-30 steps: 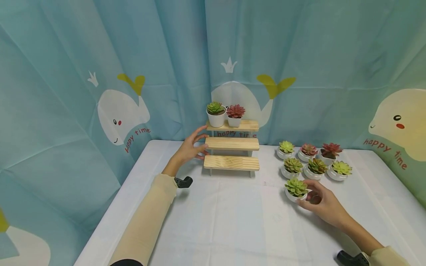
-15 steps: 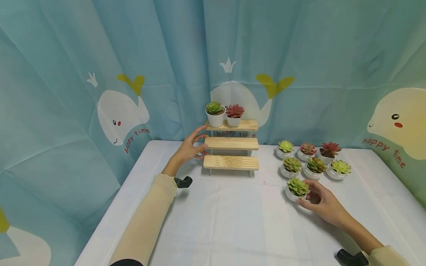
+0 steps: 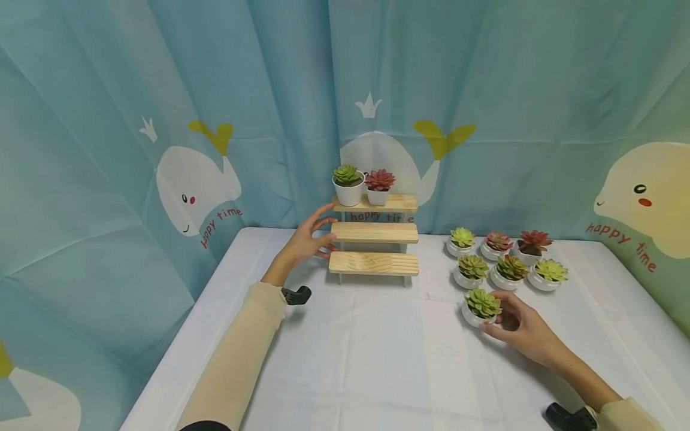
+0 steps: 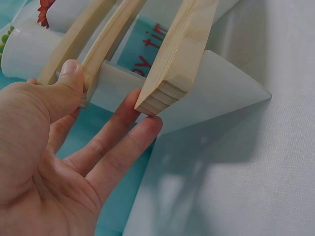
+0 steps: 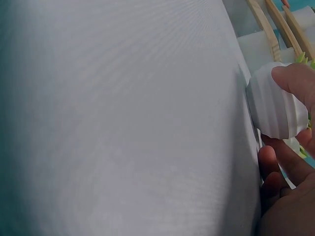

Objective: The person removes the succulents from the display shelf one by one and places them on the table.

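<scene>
A green potted succulent [image 3: 481, 306] is pinched by my right hand [image 3: 525, 329], thumb and fingers on either side. Its white ribbed pot [image 5: 275, 101] is at or just above the tablecloth in the right wrist view; I cannot tell which. My left hand [image 3: 306, 242] holds the left end of a three-tier wooden stand [image 3: 374, 263]. In the left wrist view the thumb [image 4: 70, 73] presses the middle board's end, and two fingertips touch the lowest board [image 4: 170, 81]. On the top board stand a green succulent [image 3: 348, 185] and a red succulent [image 3: 380, 187] in white pots.
Beyond my right hand, several small potted succulents [image 3: 509, 272] stand in two rows. Pale cloth covers the table [image 3: 388, 359]. A blue curtain [image 3: 280, 90] with whale prints hangs behind it and on the sides.
The succulent in my right hand has tilted or turned slightly, its leaves moving a little to the right. My left hand stays at the stand. The whole view has drifted slightly.
</scene>
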### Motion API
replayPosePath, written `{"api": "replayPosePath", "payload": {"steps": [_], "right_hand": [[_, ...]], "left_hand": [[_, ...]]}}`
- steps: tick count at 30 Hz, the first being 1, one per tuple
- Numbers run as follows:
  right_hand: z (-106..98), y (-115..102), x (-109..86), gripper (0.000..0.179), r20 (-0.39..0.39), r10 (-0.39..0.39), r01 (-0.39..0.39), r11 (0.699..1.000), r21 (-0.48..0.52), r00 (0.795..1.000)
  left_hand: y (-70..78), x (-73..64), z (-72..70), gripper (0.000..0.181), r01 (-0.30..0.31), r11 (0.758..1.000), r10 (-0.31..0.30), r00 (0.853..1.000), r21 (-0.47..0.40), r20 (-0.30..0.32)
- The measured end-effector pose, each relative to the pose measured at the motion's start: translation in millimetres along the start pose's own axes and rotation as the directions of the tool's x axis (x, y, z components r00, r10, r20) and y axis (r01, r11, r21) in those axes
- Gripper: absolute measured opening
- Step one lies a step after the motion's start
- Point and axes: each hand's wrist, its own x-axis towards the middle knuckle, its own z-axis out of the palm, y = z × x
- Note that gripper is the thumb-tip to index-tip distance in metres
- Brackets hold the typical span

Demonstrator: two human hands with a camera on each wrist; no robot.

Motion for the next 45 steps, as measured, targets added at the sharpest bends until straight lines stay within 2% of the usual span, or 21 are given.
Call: {"api": "replayPosePath", "payload": {"steps": [9, 13, 21, 30, 35, 45], "right_hand": [[-1, -3, 0.7, 0.062, 0.007, 0.032, -0.032, 0.999, -0.007, 0.999], [-3, -4, 1.5, 0.064, 0.038, 0.032, -0.032, 0.999, -0.014, 0.999], [-16, -5, 4.3, 0.072, 0.105, -0.061, 0.06, 0.998, 0.01, 0.993], [-33, -8, 6.5, 0.076, 0.157, -0.12, 0.112, 0.992, 0.059, 0.98], [-48, -14, 11.0, 0.075, 0.191, -0.149, 0.146, 0.989, 0.028, 0.97], [-71, -34, 25.2, 0.074, 0.173, -0.137, 0.152, 0.985, -0.08, 0.975]], "left_hand": [[0.7, -1.1, 0.1, 0.075, -0.008, 1.0, 0.008, 1.0, 0.018, -0.006], [-0.6, -0.8, -0.5, 0.075, -0.011, 1.0, 0.011, 1.0, 0.006, -0.004], [0.3, -1.7, -0.2, 0.075, -0.02, 1.0, 0.02, 1.0, 0.017, 0.002], [-2.6, -1.3, 0.8, 0.075, -0.005, 1.0, 0.005, 1.0, -0.009, -0.001], [-3.0, -1.7, 1.1, 0.075, -0.006, 1.0, 0.006, 1.0, -0.005, -0.001], [-1.5, -1.0, 0.6, 0.075, -0.012, 1.0, 0.012, 1.0, -0.013, 0.012]]}}
